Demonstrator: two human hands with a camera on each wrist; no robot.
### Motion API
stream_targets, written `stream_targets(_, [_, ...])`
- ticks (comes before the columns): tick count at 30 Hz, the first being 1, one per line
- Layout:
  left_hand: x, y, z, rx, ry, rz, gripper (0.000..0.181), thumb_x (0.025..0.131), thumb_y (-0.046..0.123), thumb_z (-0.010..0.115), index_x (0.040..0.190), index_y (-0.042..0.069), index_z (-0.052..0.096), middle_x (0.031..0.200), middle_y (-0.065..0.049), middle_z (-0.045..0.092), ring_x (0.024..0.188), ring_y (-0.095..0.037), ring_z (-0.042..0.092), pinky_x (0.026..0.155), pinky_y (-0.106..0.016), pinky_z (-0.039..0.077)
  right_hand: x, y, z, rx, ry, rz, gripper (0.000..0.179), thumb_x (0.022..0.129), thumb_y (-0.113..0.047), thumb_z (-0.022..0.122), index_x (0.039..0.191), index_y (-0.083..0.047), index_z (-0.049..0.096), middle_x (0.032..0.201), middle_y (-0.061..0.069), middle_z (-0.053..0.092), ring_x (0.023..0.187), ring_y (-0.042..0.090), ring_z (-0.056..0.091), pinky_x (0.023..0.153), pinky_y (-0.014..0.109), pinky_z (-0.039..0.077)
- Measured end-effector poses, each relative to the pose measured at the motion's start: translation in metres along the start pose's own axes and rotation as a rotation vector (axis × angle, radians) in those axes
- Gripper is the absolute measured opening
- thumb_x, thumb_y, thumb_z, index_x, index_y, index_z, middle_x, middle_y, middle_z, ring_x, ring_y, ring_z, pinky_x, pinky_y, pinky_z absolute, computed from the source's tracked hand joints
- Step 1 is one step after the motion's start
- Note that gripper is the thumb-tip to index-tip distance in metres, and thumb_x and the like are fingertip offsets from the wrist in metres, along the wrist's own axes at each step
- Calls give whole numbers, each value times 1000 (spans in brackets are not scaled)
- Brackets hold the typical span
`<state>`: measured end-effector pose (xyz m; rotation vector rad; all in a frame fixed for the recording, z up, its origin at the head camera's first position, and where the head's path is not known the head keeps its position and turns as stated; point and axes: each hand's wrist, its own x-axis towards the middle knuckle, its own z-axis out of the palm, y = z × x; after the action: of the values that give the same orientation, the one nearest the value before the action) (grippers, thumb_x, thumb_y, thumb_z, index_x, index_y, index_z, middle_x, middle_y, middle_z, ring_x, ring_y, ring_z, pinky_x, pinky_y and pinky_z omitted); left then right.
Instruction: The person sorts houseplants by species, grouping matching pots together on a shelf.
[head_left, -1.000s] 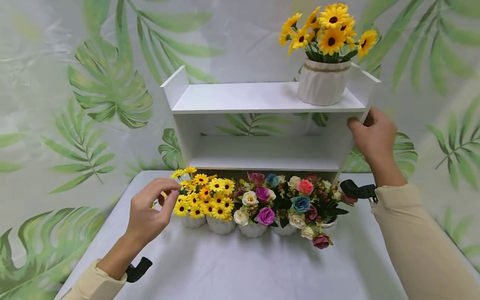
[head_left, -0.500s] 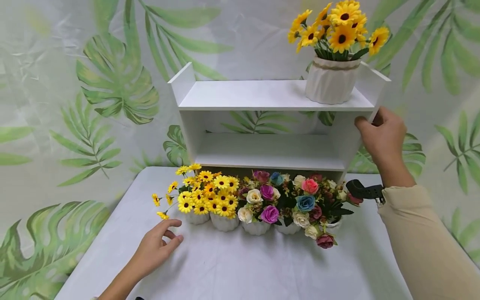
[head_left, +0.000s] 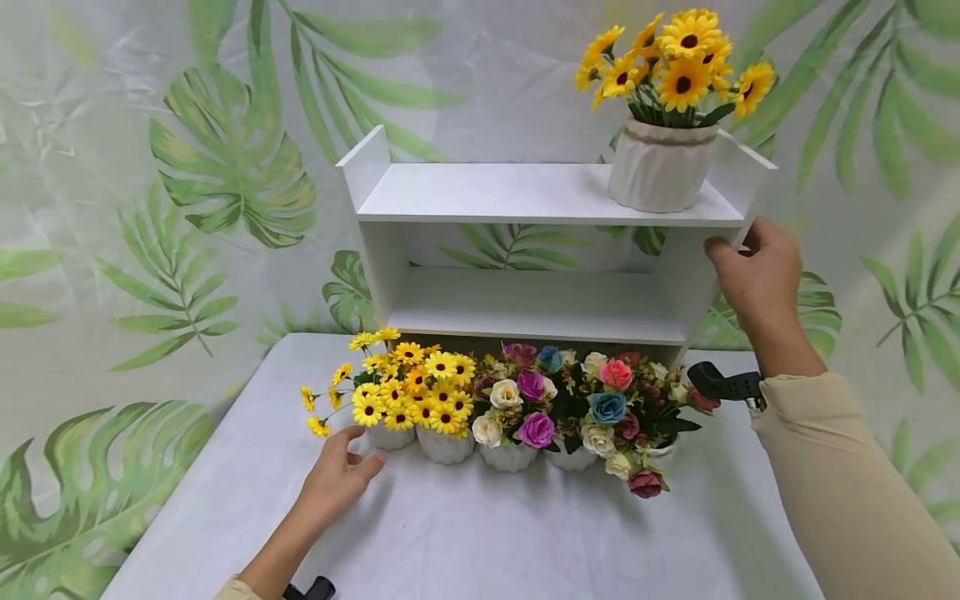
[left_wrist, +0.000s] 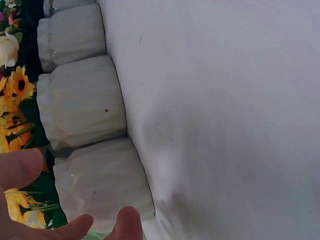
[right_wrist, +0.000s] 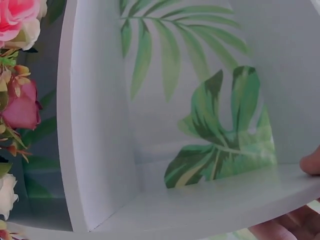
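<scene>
A white tiered shelf (head_left: 480, 190) stands at the back of the table. My right hand (head_left: 763, 271) grips its right side panel near the top board, thumb on the inner face and fingers outside, as the right wrist view also shows. My left hand (head_left: 337, 479) is beside the leftmost white pot (left_wrist: 107, 182) of yellow daisies (head_left: 375, 404), at the left end of a row. Its fingers are spread and slightly bent around that pot's near side, with fingertips (left_wrist: 128, 222) overlapping the pot in the left wrist view. Nothing is gripped in it.
Right of it, the row continues with another daisy pot (head_left: 445, 447) and several pots of mixed roses (head_left: 536, 430) before the shelf's lowest tier. A ribbed white pot of larger yellow flowers (head_left: 660, 175) stands on the top board's right end. Leaf-printed cloth hangs behind.
My left hand has come down from beside the daisies' blooms to the table in front, then moved right and slightly up to the leftmost pot. The right hand keeps its hold on the shelf.
</scene>
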<state>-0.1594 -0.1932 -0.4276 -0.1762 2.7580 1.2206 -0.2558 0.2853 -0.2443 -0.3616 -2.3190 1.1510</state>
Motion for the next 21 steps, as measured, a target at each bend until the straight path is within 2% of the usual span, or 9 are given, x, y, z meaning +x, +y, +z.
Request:
stream_targets(2, [2, 2, -1, -25, 15, 9, 68, 97, 32, 59, 151, 2, 31, 156, -23, 31, 129, -40, 52, 86, -45, 55, 0, -1, 0, 20, -10, -2, 49, 95, -36, 57, 139, -16, 54, 139, 10, 56, 117, 22, 55, 85, 30, 51])
stream_targets(5, [10, 5, -7, -119, 86, -11, 66, 98, 27, 56, 154, 6, 28, 160, -21, 25, 133, -41, 47, 89, -45, 54, 0, -2, -1, 53, -31, 3, 51, 95, -36, 59, 141, -17, 52, 140, 10, 54, 120, 24, 54, 98, 44, 51])
stream_targets(7, [16, 6, -11, -202, 133, -36, 63, 99, 23, 54, 154, 9, 27, 161, -20, 24, 135, -41, 44, 92, -46, 53, 1, -3, 0, 58, -43, 6, 52, 95, -36, 60, 142, -16, 52, 140, 10, 54, 121, 23, 53, 101, 46, 50])
stream_targets(9, [21, 7, -12, -285, 156, -65, 59, 100, 20, 51, 154, 10, 28, 160, -20, 25, 137, -40, 40, 96, -47, 50, 1, -3, 1, 48, -47, 8, 52, 95, -36, 60, 142, -15, 53, 138, 11, 56, 119, 21, 54, 97, 41, 50])
stream_targets(12, [27, 5, -11, -367, 127, -102, 58, 102, 17, 48, 155, 12, 26, 159, -22, 26, 140, -40, 34, 105, -51, 45, 1, -4, 2, 31, -53, -2, 52, 95, -37, 58, 141, -13, 54, 137, 12, 57, 116, 19, 55, 92, 36, 49])
stream_targets(15, [33, 3, -8, -382, 54, -125, 64, 102, 17, 47, 159, 14, 18, 159, -23, 26, 143, -41, 31, 112, -56, 38, 0, -4, 3, 24, -60, -14, 53, 96, -39, 57, 141, -12, 53, 135, 12, 57, 115, 20, 55, 90, 35, 49])
stream_targets(18, [40, 1, -6, -349, 2, -108, 70, 100, 17, 48, 160, 13, 13, 158, -23, 29, 144, -40, 32, 114, -56, 37, 1, -2, 2, 17, -59, -19, 53, 96, -40, 56, 142, -13, 52, 132, 10, 58, 114, 20, 55, 88, 35, 48])
stream_targets(21, [49, 1, -4, -331, -5, -67, 73, 96, 12, 51, 160, 11, 14, 155, -22, 34, 143, -39, 33, 112, -55, 38, 1, 0, -1, 5, -51, -18, 52, 96, -41, 56, 141, -14, 53, 126, 5, 59, 112, 19, 55, 83, 31, 47])
